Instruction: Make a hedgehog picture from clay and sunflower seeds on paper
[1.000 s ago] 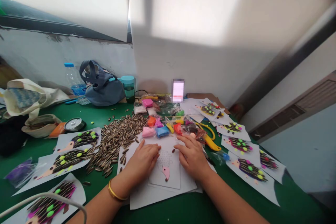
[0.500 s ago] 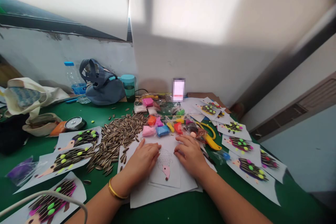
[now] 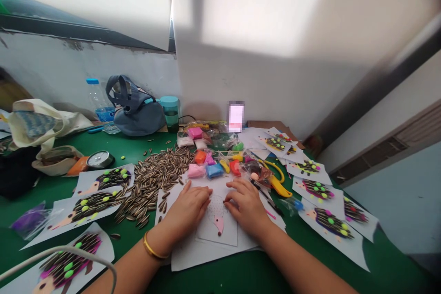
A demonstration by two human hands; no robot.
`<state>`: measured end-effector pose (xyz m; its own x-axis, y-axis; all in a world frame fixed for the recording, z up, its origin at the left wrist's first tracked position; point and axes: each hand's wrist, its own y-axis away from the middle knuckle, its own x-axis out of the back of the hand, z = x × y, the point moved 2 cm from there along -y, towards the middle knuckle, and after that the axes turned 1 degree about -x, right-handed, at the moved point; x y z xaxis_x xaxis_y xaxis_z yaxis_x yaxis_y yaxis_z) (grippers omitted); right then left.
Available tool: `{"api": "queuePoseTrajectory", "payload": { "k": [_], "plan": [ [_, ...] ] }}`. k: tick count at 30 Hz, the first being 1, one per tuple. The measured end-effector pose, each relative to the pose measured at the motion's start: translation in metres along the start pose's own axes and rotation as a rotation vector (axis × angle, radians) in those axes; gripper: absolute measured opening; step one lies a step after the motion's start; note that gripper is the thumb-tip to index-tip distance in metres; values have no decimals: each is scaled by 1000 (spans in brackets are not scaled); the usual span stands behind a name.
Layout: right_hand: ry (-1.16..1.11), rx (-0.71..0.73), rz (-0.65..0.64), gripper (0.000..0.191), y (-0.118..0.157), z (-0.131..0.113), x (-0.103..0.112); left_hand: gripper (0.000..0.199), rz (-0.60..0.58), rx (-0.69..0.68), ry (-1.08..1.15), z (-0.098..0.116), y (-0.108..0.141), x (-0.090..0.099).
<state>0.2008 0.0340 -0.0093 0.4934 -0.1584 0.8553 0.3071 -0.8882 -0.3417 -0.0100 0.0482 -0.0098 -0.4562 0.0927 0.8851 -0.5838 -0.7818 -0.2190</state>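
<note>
With the hedgehog drawing (image 3: pixel 216 216) as clock centre on the green tabletop (image 3: pixel 203 280): seed-covered hedgehog card (image 3: pixel 120 211) at 9 o'clock, sunflower seed heap (image 3: pixel 151 183) at 10, my left hand (image 3: pixel 191 205) between 9 and 10, open and palm down on the paper's left side. Bagged clay (image 3: pixel 214 170) at 12; my right hand (image 3: pixel 247 206) between 2 and 3, fingers bent over the paper, thumb and fingertips near the drawing's dotted back, can't tell if they pinch anything. Yellow-handled tool (image 3: pixel 279 187) at 2, beyond that hand.
</note>
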Motion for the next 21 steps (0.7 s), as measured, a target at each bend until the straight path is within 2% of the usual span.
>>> {"api": "queuePoseTrajectory", "payload": {
  "k": [8, 16, 21],
  "plan": [
    [-3, 7, -8, 8, 2, -1, 0, 25, -24, 6, -11, 1, 0, 1],
    [33, 73, 63, 22, 8, 0, 8, 26, -6, 5, -7, 0, 1, 0],
    [61, 130, 31, 27, 12, -2, 10, 26, 5, -8, -4, 0, 1, 0]
  ]
}}
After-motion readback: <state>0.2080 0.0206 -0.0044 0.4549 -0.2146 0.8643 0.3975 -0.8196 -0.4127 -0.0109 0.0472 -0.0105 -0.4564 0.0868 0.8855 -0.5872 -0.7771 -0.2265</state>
